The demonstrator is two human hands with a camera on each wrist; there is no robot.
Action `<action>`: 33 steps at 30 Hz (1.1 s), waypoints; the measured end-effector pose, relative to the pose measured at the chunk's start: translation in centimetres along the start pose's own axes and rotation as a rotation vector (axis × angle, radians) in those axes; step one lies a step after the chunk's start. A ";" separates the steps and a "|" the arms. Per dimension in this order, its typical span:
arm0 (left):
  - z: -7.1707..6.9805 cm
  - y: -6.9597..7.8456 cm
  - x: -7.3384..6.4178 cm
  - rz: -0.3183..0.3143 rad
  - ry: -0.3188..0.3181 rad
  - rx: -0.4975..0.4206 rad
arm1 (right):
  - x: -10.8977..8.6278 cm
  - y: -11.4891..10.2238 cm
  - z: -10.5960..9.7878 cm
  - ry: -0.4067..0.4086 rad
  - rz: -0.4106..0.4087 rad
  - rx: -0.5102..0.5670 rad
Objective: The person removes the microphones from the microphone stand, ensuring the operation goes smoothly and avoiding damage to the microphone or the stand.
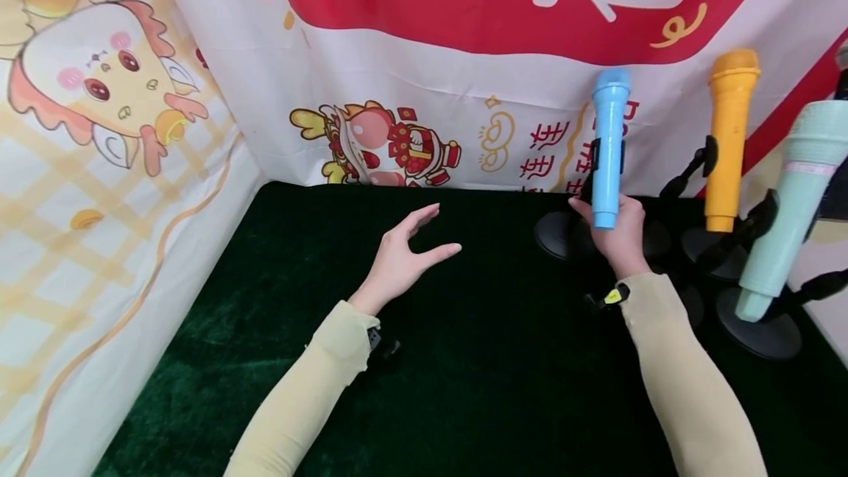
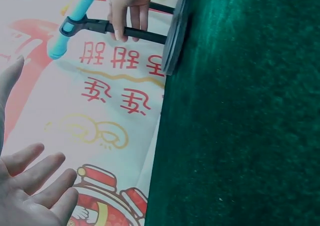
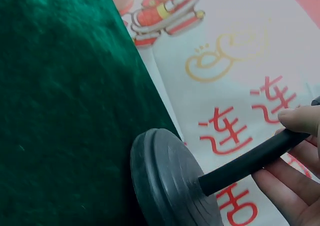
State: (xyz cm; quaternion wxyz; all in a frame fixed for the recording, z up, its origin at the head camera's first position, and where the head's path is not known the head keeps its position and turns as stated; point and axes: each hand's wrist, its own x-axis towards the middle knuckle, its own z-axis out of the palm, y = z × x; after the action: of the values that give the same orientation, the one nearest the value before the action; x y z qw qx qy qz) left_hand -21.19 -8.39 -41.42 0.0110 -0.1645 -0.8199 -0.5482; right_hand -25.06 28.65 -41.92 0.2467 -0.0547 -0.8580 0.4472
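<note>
My right hand (image 1: 621,234) grips the thin black pole (image 3: 255,161) of a microphone stand, thumb on one side and fingers on the other. In its clip, a light blue microphone (image 1: 609,146) leans above that hand; the left wrist view has the microphone (image 2: 77,20) too. The stand's round black base (image 3: 170,181) is at the back of the green cloth; whether it touches is hard to tell. My left hand (image 1: 396,260) hovers over the cloth to the left, thumb and fingers spread, holding nothing.
On the right stand an orange microphone (image 1: 731,138) and a pale green microphone (image 1: 788,205), each on a black stand. Several round bases crowd that side. A printed white and red banner (image 1: 424,50) hangs behind the green-covered table (image 1: 464,389), and a patterned cloth (image 1: 99,241) borders the left.
</note>
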 end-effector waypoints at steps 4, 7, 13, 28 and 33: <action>0.0 0.2 0.2 0.015 0.009 -0.001 | -0.9 -1.0 0.3 -0.029 -0.029 0.067; -0.1 0.5 0.2 0.018 0.002 -0.002 | -1.5 -1.9 0.8 -0.048 -0.083 0.134; -0.2 0.9 0.1 0.041 0.005 0.003 | -3.6 -4.8 1.5 -0.117 -0.151 0.197; -0.4 3.3 -0.3 0.109 -0.015 -0.029 | -9.4 -10.1 3.5 -0.349 -0.270 0.318; -0.1 4.4 -0.6 0.126 -0.036 -0.061 | -10.3 -10.3 4.3 -0.391 -0.306 0.329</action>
State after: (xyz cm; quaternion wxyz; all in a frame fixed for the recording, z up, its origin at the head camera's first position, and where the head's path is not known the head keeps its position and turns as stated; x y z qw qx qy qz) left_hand -19.45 -7.13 -37.59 0.0260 -0.2258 -0.7910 -0.5680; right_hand -16.80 16.17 -39.65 0.1469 0.2031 -0.8036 0.5399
